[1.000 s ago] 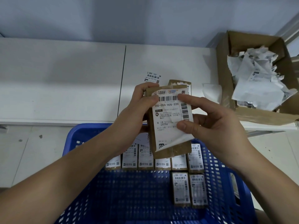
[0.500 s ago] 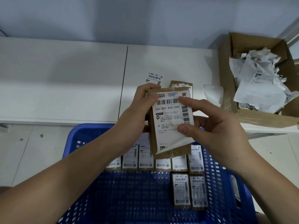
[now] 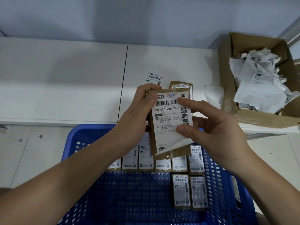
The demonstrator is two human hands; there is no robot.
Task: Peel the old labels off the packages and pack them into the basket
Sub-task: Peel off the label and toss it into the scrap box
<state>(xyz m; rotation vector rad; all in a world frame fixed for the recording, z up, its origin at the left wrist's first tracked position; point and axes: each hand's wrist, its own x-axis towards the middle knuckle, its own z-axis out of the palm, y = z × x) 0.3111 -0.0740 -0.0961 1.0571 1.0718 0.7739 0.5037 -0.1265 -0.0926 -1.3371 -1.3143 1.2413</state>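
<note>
Two hands: left hand (image 3: 136, 117), right hand (image 3: 215, 132). One brown package (image 3: 164, 153) held up, bearing one white label (image 3: 170, 127). One more package (image 3: 181, 84) and one loose label (image 3: 154, 77) on the table. One blue basket (image 3: 129, 200) with eight visible labelled packages (image 3: 181, 190). One cardboard box (image 3: 253, 46) of crumpled paper, uncountable

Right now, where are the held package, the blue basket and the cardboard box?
package (image 3: 164, 155), head view, bare brown bottom edge.
blue basket (image 3: 90, 132), head view, far left rim.
cardboard box (image 3: 263, 119), head view, front wall.
</note>
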